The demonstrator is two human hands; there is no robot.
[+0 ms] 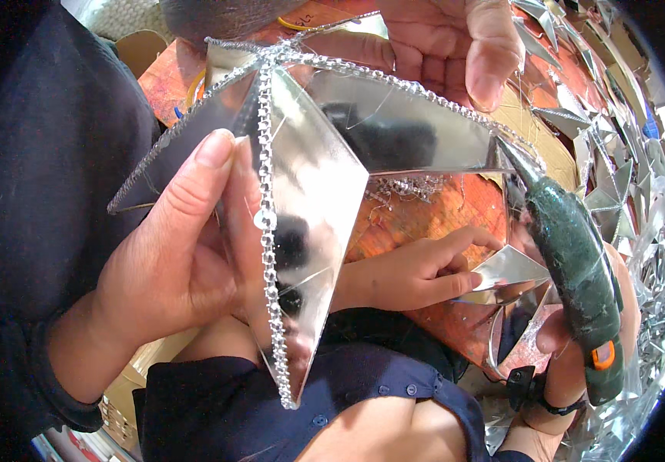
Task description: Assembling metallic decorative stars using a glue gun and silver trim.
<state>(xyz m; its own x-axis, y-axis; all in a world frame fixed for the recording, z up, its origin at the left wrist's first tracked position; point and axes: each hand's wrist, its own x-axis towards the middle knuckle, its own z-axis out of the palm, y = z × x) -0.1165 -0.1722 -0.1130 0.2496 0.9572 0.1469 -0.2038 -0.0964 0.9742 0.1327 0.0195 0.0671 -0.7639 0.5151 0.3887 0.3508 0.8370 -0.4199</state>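
Observation:
My left hand (425, 273) reaches in behind a large star, its thumb and fingers closed on the edge of a small silver mirrored star piece (513, 269). My right hand (626, 289), a black band at its wrist, is wrapped round a dark green glue gun (571, 254) with an orange part near its rear. In this view the gun's nozzle meets the tip of the large mirrored star (309, 192), trimmed with silver beaded cord along its ridges. A co-worker's dark-cuffed hand (170, 246) grips that star at the left. Another person's hand (440, 46) is at its upper edge.
An orange-red work surface (425, 219) lies below, with silver shreds (417, 186) on it. Mirrored star pieces (606, 177) are heaped along the right, with clear plastic wrap (656, 254). A dark-clothed person (55, 154) is close on the left.

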